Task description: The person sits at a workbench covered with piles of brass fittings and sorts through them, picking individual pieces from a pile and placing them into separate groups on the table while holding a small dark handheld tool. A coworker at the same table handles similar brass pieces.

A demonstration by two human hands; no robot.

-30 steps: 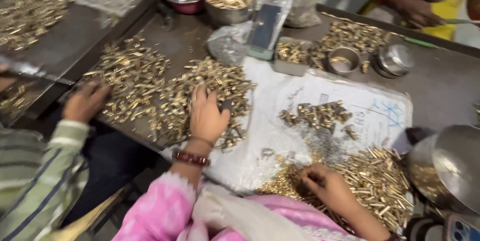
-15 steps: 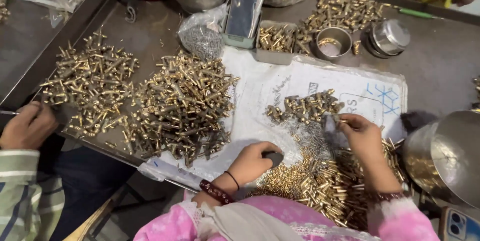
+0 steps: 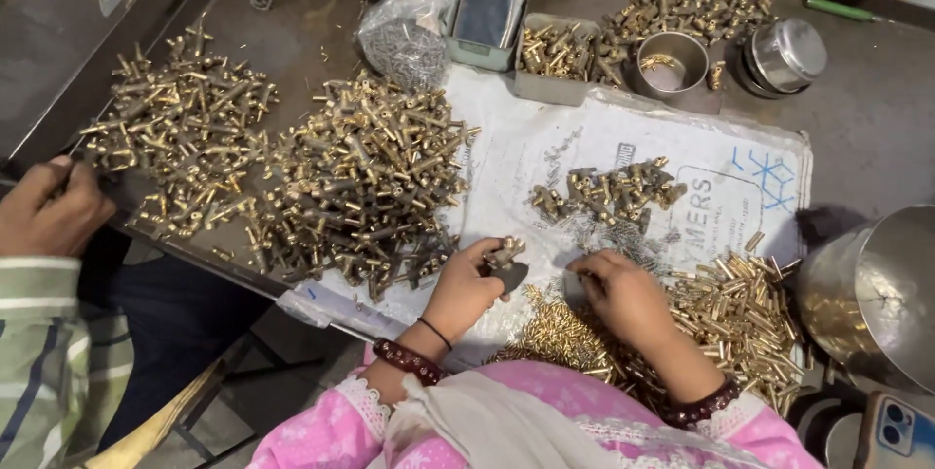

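My view, looking down at own arms. Pink sleeves, printed pattern, white lace trim at left cuff. Pale cream scarf draped down middle of chest. Left hand (image 3: 466, 286) bare; thin black thread at wrist, dark red beaded bracelet below it. Right hand (image 3: 623, 296) bare; dark beaded bracelet at wrist, part hidden by sleeve.

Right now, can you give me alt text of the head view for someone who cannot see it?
The left hand holds a small brass fitting over a white sheet, while the right hand picks at tiny parts beside brass tubes. Heaps of brass fittings cover the metal table; another person's hand rests at its edge.
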